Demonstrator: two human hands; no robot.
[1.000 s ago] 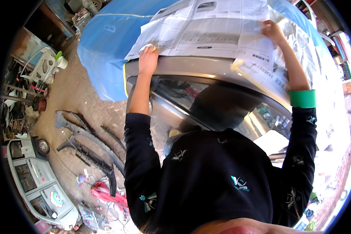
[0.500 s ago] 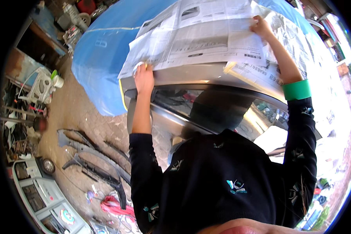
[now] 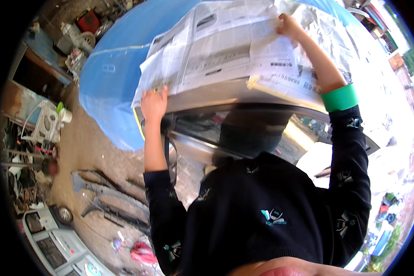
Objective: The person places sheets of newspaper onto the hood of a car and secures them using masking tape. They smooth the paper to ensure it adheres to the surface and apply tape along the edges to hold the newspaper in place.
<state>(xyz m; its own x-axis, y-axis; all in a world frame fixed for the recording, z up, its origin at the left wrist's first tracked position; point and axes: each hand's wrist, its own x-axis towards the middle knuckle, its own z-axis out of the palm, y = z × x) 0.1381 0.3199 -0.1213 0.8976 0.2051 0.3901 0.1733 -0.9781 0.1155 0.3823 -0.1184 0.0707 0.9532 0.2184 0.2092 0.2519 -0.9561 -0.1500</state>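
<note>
A large sheet of newspaper (image 3: pixel 207 57) lies across the metallic roof of a car (image 3: pixel 202 94). My left hand (image 3: pixel 153 106) is at its lower left corner, fingers bent against the paper edge and thumb apart; the fingertips are partly hard to see. At the sheet's right edge, my right hand (image 3: pixel 290 27) has its fingers curled in and closed on the paper. A second piece of newspaper (image 3: pixel 280 85) lies below it, edged with pale yellow masking tape (image 3: pixel 252 82). Blue plastic sheeting (image 3: pixel 110 78) covers the car to the left, and whitish clear film (image 3: pixel 329 34) lies to the right.
Just below the roof is the dark side window (image 3: pixel 202 120), with a door mirror (image 3: pixel 171 158) near my left forearm. Black bumper or trim parts (image 3: pixel 115 202) lie on the brick floor. A grey van (image 3: pixel 55 244) stands at lower left; piled parts (image 3: pixel 25 175) line the left side.
My left hand has shifted left and down along the paper's edge; a white object seen under its fingers no longer shows. The right hand still grips the right edge. The whole view has shifted slightly.
</note>
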